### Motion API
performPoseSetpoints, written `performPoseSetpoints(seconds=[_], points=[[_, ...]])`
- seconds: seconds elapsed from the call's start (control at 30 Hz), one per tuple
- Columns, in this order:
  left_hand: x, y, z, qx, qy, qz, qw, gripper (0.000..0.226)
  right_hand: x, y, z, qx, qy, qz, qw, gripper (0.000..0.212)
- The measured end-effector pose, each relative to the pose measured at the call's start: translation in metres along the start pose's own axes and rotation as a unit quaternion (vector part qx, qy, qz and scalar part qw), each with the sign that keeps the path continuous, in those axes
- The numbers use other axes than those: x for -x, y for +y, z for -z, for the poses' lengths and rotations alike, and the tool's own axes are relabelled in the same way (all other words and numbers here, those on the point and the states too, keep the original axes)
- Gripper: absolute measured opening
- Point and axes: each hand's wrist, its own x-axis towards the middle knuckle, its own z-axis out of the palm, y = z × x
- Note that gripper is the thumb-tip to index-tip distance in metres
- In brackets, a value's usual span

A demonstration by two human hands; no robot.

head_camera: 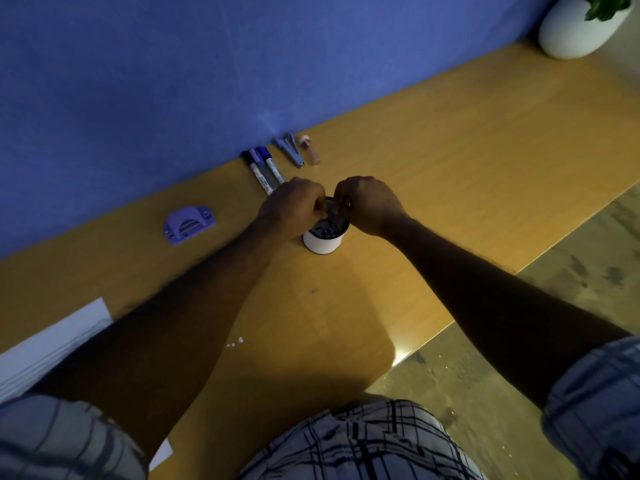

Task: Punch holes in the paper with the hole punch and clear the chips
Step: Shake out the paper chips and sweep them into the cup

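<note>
Both hands meet over a cup at mid-frame.

The left hand (294, 206) and right hand (369, 204) are curled, pinching something small and dark over the white cup (322, 242); what it is I cannot tell. The punch (188, 223) lies left of them, paper (45, 348) at lower left, chips (235, 342) near bottom centre.

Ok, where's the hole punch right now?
In the head view, the purple hole punch sits untouched on the desk, left of the white cup, near the blue wall.
</note>
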Motion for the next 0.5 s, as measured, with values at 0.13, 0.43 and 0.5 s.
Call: performPoseSetpoints(seconds=[0.13, 0.43, 0.5], points=[[0.002, -0.004, -0.001, 0.044, -0.014, -0.005, 0.999, 0.027, 0.003, 0.005, 0.001, -0.054, -0.02, -0.001, 0.998, 0.025], [0.037, -0.013, 0.005, 0.276, -0.006, 0.067, 0.959, 0.028, 0.026, -0.002, 0.005, -0.346, -0.011, -0.119, 0.93, 0.02], [0.052, -0.017, 0.007, 0.316, 0.012, 0.076, 0.946, 0.026, 0.036, -0.01, 0.003, -0.403, -0.004, -0.141, 0.904, 0.02]])
